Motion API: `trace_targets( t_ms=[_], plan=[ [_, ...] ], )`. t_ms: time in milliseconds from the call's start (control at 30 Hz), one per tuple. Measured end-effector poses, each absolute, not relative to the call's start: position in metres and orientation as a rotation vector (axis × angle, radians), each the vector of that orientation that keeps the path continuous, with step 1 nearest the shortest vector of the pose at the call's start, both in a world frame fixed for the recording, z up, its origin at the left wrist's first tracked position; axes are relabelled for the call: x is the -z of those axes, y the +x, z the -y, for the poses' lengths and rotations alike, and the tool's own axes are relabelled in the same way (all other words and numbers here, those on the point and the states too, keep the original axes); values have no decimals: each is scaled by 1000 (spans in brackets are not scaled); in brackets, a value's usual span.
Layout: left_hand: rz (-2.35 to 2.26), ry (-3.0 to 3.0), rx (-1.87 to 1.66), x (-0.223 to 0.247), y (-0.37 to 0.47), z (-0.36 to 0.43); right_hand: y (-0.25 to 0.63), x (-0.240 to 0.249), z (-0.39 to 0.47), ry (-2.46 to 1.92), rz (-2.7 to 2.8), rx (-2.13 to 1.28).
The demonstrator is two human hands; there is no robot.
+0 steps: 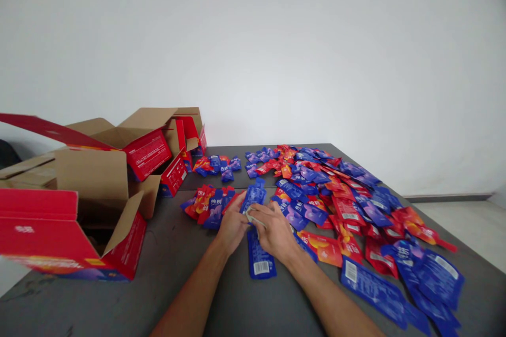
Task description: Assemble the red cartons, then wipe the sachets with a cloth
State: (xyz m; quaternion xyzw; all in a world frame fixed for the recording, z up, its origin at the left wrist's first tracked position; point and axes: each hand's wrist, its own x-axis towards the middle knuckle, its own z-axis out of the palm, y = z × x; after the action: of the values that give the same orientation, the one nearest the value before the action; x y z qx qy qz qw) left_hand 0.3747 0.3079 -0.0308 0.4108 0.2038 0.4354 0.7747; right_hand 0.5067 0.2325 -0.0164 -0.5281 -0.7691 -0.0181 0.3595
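Near the middle of the dark table, my left hand [233, 223] grips a blue pouch [254, 197] by its side, its spout end pointing away from me. My right hand [274, 229] is closed over the pouch's near end, with a small pale cloth or paper [253, 217] pinched under its fingers. Below my hands lies a second blue pouch [261, 263], barcode up, its upper part hidden by them. A cluster of red and blue pouches [213, 208] sits just left of and beyond my left hand.
Open red cardboard boxes [130, 252] stand along the left, flaps raised. A large spread pile of red and blue pouches [336, 194] covers the right side. Smaller groups of pouches [226, 172] lie at the back, before a white wall [269, 52].
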Motion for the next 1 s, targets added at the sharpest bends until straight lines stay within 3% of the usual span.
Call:
trace_targets(
  t_ms=[433, 700, 1000],
  plan=[
    [-585, 863, -1078, 29, 379, -307, 537, 28, -244, -1543, 1432, 143],
    [-638, 974, -1127, 42, 378, -310, 522, 26, -241, -1441, 1417, -68],
    [-605, 854, -1099, 44, 392, -305, 510, 28, -238, -1345, 1564, -66]
  ],
)
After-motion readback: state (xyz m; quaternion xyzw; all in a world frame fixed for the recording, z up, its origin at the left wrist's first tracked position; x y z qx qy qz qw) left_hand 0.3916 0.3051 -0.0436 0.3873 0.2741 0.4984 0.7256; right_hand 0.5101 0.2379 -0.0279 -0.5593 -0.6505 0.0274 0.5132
